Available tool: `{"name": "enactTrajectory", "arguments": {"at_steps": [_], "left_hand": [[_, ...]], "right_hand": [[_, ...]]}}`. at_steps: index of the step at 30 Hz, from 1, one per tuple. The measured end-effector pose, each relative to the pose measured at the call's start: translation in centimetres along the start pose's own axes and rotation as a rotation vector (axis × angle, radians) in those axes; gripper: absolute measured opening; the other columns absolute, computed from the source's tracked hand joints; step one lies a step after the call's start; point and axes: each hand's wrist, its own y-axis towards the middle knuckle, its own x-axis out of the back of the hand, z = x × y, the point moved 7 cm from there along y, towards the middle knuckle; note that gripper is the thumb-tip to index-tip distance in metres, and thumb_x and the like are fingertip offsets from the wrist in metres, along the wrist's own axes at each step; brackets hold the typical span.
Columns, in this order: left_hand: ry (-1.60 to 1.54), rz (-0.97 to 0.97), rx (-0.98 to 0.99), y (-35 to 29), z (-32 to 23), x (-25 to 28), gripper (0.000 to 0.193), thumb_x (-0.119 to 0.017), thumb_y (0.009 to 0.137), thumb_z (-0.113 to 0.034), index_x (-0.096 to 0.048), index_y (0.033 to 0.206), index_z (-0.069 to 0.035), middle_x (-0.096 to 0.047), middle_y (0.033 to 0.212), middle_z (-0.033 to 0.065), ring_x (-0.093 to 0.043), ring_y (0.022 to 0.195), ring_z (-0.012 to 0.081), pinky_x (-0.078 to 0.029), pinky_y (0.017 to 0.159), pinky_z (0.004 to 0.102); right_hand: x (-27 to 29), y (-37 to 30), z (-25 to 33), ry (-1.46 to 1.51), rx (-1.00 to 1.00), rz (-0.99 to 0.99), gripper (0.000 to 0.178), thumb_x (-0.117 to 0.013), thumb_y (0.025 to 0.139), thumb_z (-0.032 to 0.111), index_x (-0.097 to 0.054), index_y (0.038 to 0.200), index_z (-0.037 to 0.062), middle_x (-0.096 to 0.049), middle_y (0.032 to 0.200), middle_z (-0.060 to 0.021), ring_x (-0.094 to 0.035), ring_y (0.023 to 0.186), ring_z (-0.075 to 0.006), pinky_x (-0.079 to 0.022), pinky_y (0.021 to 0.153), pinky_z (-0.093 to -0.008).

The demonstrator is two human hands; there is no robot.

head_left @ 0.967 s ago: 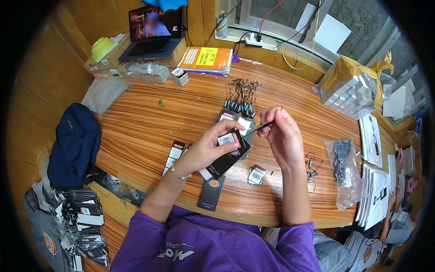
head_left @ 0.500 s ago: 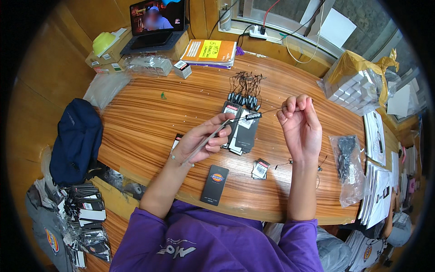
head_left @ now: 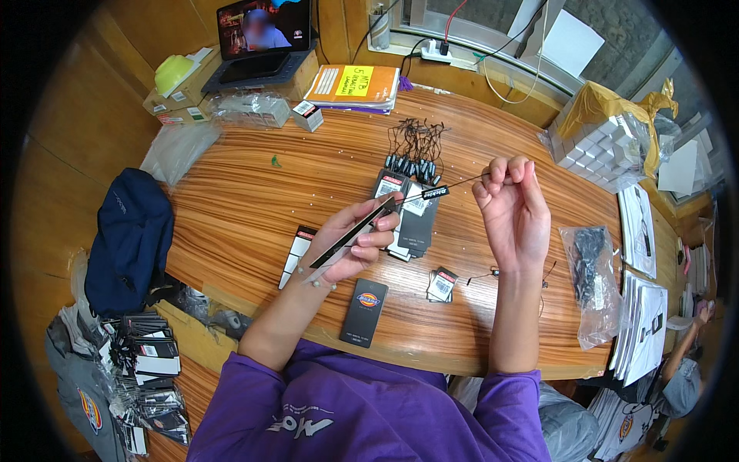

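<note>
My left hand (head_left: pixel 350 235) is closed on a hang tag (head_left: pixel 356 231), seen nearly edge-on, dark on one face. A black string (head_left: pixel 463 182) with a small black label piece (head_left: pixel 435 192) runs from the tag's upper end to my right hand (head_left: pixel 509 192), whose fingertips pinch the far end. Below the label lies a pile of strung black tags (head_left: pixel 416 231), their black strings (head_left: pixel 416 142) bunched beyond it. A single black tag (head_left: pixel 363 312) lies near the table edge. A small stack of labels (head_left: pixel 442 285) sits right of it, and more labels (head_left: pixel 295 258) show beside my left wrist.
A tablet (head_left: pixel 264 29) stands at the back left, beside orange notebooks (head_left: pixel 354 83). At right are a bundle of white boxes (head_left: pixel 604 146), a plastic bag (head_left: pixel 589 289) and stacked white bags (head_left: pixel 639 323). A navy bag (head_left: pixel 129 239) and more tags (head_left: pixel 150 358) lie left. Another person's arm (head_left: pixel 681 350) shows far right.
The tag in my left hand has turned, so its dark face now shows. My right hand has shifted slightly, the string still stretched between both hands.
</note>
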Motion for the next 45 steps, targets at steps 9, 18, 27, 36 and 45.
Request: {"name": "enactTrajectory", "arguments": {"at_steps": [9, 18, 27, 36, 45], "left_hand": [[0.239, 0.05, -0.003, -0.1, 0.1, -0.1, 0.037, -0.041, 0.095, -0.025, -0.04, 0.125, -0.003, -0.039, 0.084, 0.0076, -0.042, 0.065, 0.0128, -0.042, 0.047, 0.0227], [0.738, 0.091, -0.084, -0.3, 0.1, -1.3, 0.059, -0.069, 0.078, -0.032, -0.037, 0.121, -0.007, -0.048, 0.099, 0.0058, -0.05, 0.08, 0.0113, -0.044, 0.059, 0.0212], [1.377, -0.18, -0.141, -0.9, -1.6, -2.3, 0.069, -0.07, 0.068, -0.027, -0.035, 0.123, -0.005, -0.046, 0.109, 0.0101, -0.05, 0.093, 0.0141, -0.046, 0.077, 0.0269], [1.932, -0.136, -0.306, -2.2, -2.6, -6.3, 0.055, -0.051, 0.08, -0.035, -0.038, 0.122, -0.001, -0.039, 0.129, 0.0175, -0.043, 0.115, 0.0253, -0.033, 0.098, 0.0364], [1.955, -0.232, -0.248, -2.5, -2.3, -7.1, 0.032, -0.049, 0.084, -0.017, -0.052, 0.112, 0.0, -0.055, 0.113, 0.0124, -0.052, 0.107, 0.0205, -0.038, 0.094, 0.032]], "right_hand": [[-0.2, -0.1, 0.2, -0.003, 0.015, 0.003, 0.025, -0.035, 0.098, 0.025, -0.042, 0.081, 0.0091, -0.05, 0.082, -0.009, -0.046, 0.074, -0.0169, -0.04, 0.072, -0.0316], [-1.2, -0.4, 0.7, 0.018, 0.029, 0.056, 0.024, -0.034, 0.098, 0.025, -0.041, 0.081, 0.0095, -0.05, 0.083, -0.01, -0.047, 0.073, -0.0172, -0.039, 0.071, -0.0318], [-2.9, -1.2, 0.9, -0.138, 0.041, 0.115, 0.026, -0.036, 0.098, 0.026, -0.041, 0.08, 0.0074, -0.051, 0.084, -0.012, -0.049, 0.076, -0.0185, -0.041, 0.072, -0.0297], [-3.8, -1.9, 0.9, -0.445, 0.061, 0.139, 0.028, -0.038, 0.097, 0.026, -0.044, 0.08, 0.0051, -0.053, 0.083, -0.0124, -0.049, 0.076, -0.0163, -0.041, 0.072, -0.0274], [-4.5, -2.3, 1.2, -0.492, 0.124, 0.155, 0.029, -0.036, 0.098, 0.025, -0.044, 0.081, 0.003, -0.053, 0.084, -0.013, -0.048, 0.076, -0.0163, -0.041, 0.074, -0.0282]]}}
